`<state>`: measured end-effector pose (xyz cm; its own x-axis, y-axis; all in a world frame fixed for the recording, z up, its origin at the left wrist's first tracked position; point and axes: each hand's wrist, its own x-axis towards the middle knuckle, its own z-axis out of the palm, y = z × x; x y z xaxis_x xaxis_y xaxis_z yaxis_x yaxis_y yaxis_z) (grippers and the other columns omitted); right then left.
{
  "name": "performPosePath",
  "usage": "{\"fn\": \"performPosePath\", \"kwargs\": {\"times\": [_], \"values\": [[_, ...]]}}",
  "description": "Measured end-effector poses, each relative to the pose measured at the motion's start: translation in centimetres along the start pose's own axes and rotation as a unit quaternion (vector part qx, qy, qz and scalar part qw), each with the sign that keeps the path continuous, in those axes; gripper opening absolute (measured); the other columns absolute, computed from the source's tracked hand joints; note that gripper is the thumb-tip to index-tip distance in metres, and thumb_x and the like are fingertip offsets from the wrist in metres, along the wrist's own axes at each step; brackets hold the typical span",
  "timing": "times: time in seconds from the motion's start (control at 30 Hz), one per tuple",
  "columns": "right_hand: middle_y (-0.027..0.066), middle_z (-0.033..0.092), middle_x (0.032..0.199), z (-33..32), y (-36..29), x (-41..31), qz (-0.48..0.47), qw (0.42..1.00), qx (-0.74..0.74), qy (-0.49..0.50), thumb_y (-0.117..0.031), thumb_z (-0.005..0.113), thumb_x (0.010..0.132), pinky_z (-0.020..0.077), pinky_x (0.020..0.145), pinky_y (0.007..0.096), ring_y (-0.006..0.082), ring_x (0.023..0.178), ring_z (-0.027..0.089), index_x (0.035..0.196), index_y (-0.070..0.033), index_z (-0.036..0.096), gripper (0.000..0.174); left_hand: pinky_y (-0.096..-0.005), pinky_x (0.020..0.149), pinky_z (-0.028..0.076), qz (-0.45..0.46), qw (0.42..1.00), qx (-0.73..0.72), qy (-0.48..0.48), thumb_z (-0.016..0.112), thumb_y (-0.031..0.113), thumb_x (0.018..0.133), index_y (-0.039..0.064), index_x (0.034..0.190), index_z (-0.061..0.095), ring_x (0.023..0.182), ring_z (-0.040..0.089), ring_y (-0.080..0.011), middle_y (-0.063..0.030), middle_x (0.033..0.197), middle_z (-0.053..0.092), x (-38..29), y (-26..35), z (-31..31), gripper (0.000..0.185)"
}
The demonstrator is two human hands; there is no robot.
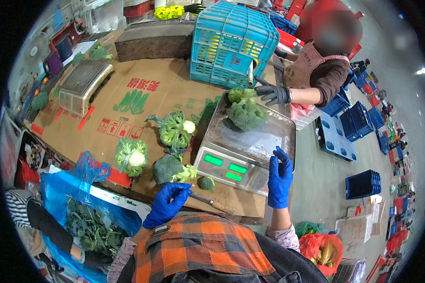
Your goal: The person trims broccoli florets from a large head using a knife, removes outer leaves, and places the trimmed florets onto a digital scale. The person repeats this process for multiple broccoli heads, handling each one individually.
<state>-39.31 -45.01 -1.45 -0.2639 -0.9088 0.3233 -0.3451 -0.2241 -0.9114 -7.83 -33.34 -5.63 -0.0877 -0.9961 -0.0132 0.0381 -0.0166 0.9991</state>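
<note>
My left hand [168, 204], in a blue glove, is near the table's front edge with thumb and fingertips close together; whether it pinches something is unclear. Beside it lies a knife with a wooden handle [222, 207]. My right hand [280, 178], also blue-gloved, is raised over the right front corner of a digital scale [230, 168] and holds nothing visible. Broccoli [246, 115] rests on the scale's metal pan, near a co-worker's gloved hand [274, 93]. Left of the scale lie an upturned broccoli head [175, 131], another upturned head [131, 157], a broccoli head on its side [168, 169] and a small floret [207, 183].
A turquoise plastic crate [233, 46] stands behind the scale. Across the table a co-worker [315, 70] stands at the right. A second scale [85, 85] is at the left. Below left, another person's arm [51, 223] reaches into a blue-lined container [53, 191] of broccoli.
</note>
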Motion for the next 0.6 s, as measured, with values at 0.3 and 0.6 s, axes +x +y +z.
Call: {"fn": "performPosePath", "kwargs": {"times": [0.3, 0.6], "values": [[0.008, 0.062, 0.126, 0.6, -0.4, -0.6, -0.005, 1.0, 0.024, -0.01, -0.004, 0.059, 0.096, 0.0436, 0.097, 0.0269, 0.0124, 0.109, 0.057, 0.127, -0.003, 0.056, 0.03, -0.0278, 0.086, 0.052, 0.012, 1.0, -0.008, -0.002, 0.06, 0.007, 0.096, 0.002, 0.121, 0.058, 0.102, 0.064, -0.0145, -0.0113, 0.112, 0.068, 0.3, -1.2, -0.2, 0.026], [0.0095, 0.064, 0.123, 1.3, -0.8, -1.4, -0.036, 0.998, 0.049, -0.028, -0.005, 0.058, 0.097, 0.0461, 0.092, 0.0275, 0.0123, 0.104, 0.06, 0.121, -0.002, 0.058, 0.025, -0.0309, 0.086, 0.051, 0.037, 0.999, 0.016, 0.009, 0.054, 0.004, 0.098, 0.001, 0.123, 0.054, 0.097, 0.062, -0.0161, -0.0128, 0.111, 0.064, -0.2, -1.8, -0.3, 0.025]]}}
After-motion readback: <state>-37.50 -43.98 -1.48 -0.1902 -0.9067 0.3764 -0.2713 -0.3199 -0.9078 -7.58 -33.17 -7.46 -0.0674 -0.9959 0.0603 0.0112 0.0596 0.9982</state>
